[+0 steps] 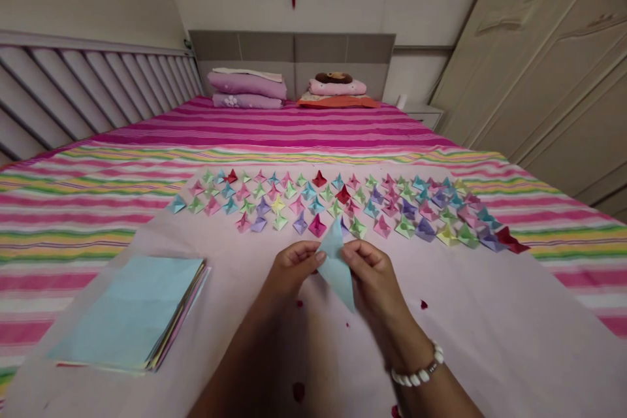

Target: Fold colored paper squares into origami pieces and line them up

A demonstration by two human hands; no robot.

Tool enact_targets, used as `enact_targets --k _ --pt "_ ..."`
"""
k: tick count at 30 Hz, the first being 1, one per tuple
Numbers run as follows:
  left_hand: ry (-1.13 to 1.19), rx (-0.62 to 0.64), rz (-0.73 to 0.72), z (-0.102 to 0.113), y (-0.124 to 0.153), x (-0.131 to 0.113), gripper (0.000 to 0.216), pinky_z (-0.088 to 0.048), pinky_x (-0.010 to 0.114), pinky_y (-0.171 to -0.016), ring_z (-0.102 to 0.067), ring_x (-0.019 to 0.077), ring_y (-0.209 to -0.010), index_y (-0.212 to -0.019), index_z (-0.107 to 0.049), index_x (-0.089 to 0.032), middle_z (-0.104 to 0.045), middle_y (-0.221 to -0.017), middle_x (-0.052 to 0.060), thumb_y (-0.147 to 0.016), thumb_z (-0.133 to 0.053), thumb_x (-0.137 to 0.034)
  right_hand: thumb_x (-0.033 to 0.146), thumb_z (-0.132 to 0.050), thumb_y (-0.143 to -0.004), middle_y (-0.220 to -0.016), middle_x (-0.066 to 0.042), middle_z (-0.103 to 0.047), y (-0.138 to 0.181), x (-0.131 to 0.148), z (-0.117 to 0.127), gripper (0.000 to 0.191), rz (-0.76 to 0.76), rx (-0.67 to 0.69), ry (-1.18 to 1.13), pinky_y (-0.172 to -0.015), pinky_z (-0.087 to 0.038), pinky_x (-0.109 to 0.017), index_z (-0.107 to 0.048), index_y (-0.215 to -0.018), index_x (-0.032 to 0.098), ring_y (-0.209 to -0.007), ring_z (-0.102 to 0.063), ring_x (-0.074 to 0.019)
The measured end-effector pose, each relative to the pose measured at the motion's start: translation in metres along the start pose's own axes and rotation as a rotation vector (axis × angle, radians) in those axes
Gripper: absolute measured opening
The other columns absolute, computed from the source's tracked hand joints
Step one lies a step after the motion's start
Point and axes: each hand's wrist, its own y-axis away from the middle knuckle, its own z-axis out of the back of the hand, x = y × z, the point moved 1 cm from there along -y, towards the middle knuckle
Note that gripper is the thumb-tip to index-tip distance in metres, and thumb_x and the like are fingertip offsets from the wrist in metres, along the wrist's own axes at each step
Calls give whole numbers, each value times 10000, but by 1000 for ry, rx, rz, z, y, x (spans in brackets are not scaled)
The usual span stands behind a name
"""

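A light blue sheet of folded paper [337,271] is held up between my two hands, its pointed end tipped away from me. My left hand [298,261] pinches its left edge between thumb and fingers. On the opposite edge, my right hand [367,264] grips it the same way; a white beaded bracelet [418,369] circles that wrist. Just beyond the hands stand rows of small folded paper boats [317,226] in many colours. To the left lies a stack of coloured paper [137,307] with a light blue sheet on top.
Pale pink paper [235,313] covers the near part of a bed with a striped bedspread [274,124]. Small dark red scraps [424,304] lie near my arms. Folded purple bedding [249,85] sits by the headboard [294,46]. A wardrobe [553,59] stands at right.
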Motion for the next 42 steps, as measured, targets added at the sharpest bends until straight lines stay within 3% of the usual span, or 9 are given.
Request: enact_targets --k 4,10,22,28,32,42 --pt "90 123 60 -4 5 -5 325 -476 301 -735 -656 188 -748 -899 -721 -131 -713 -755 69 -683 -766 -369 506 -581 -854 -481 22 -555 1 2 -1 320 -18 104 -20 -527 -352 -268 -675 -793 206 -478 -481 -143" --pt "93 215 93 -9 8 -9 345 -477 312 -742 -663 224 -834 -961 -717 -124 -719 -794 92 -715 -744 -365 494 -640 -814 -503 30 -545 1 3 -1 311 -39 104 -35 -522 -351 -253 -618 -724 198 -476 -456 -126" --pt "124 201 106 -8 8 -7 337 -479 308 -716 -674 222 -783 -950 -715 -122 -722 -764 90 -705 -755 -350 437 -638 -828 -461 37 -532 1 4 0 275 -54 113 -39 -501 -336 -242 -614 -704 192 -445 -457 -114" --pt "70 129 14 -6 5 -2 359 -463 290 -669 -657 194 -719 -978 -704 -129 -721 -755 71 -699 -757 -348 417 -699 -760 -495 34 -565 1 4 -2 220 -70 89 -40 -491 -378 -247 -664 -782 201 -450 -491 -130" --pt "95 153 37 -6 5 -3 343 -466 287 -649 -654 185 -674 -989 -696 -125 -712 -715 64 -725 -732 -341 471 -648 -802 -497 27 -573 2 5 -2 274 -40 129 -30 -488 -381 -250 -674 -803 198 -438 -494 -126" --pt "144 215 89 -9 8 -6 376 -464 282 -622 -671 203 -674 -1064 -662 -119 -701 -684 69 -761 -707 -338 368 -676 -793 -521 31 -570 4 8 -2 188 -31 182 -34 -519 -397 -252 -685 -856 191 -453 -493 -115"
